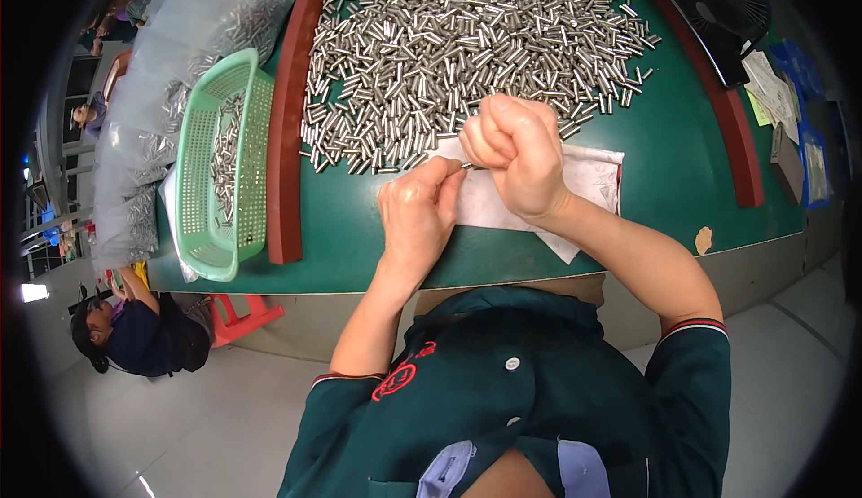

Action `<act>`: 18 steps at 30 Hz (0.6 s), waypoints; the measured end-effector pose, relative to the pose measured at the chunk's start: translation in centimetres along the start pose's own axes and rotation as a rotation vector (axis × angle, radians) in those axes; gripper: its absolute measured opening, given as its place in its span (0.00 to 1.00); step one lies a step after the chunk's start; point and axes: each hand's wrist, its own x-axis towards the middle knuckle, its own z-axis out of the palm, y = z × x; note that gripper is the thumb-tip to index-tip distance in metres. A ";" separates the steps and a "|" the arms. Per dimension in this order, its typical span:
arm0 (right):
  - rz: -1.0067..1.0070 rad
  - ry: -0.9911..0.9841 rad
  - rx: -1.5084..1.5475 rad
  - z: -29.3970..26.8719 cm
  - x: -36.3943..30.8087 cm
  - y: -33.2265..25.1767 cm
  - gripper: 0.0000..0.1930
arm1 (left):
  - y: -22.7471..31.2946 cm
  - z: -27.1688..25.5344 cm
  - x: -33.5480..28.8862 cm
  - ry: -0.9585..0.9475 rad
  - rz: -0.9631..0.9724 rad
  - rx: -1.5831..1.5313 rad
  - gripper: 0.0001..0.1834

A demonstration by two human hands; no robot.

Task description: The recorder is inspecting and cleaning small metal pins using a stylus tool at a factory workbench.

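A large heap of short, shiny metal pins (476, 44) covers the far part of the green table. Closed in a pinch, my left hand (415, 203) lies at the heap's near edge, and a small metal pin (466, 167) shows at its fingertips. My right hand (523, 152) is curled into a fist just to the right, close to that pin. What the right fingers hold, if anything, is hidden. Beneath both hands a whitish, stained cloth (588, 188) is spread on the table.
Red wooden rails (287, 139) (732, 130) border the work area left and right. Outside the left one, a green plastic basket (202, 139) holds more pins, beside filled clear bags (139, 157). A black fan (718, 4) stands far right. Another person (144, 332) sits at left.
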 end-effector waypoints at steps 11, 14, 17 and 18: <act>-0.068 -0.012 0.100 -1.0 0.9 -1.1 0.18 | 0.3 -1.0 -0.8 0.022 -0.125 -0.218 0.03; -0.097 0.021 0.161 -1.4 1.5 -2.3 0.18 | -1.0 -2.4 -0.8 -0.148 -0.475 -1.225 0.04; -0.071 0.025 0.185 -1.2 1.5 -2.5 0.17 | -2.4 -2.9 -0.3 -0.309 -0.523 -1.691 0.04; -0.062 0.037 0.180 -1.1 1.5 -2.6 0.18 | -2.6 -2.8 -0.2 -0.315 -0.534 -1.746 0.05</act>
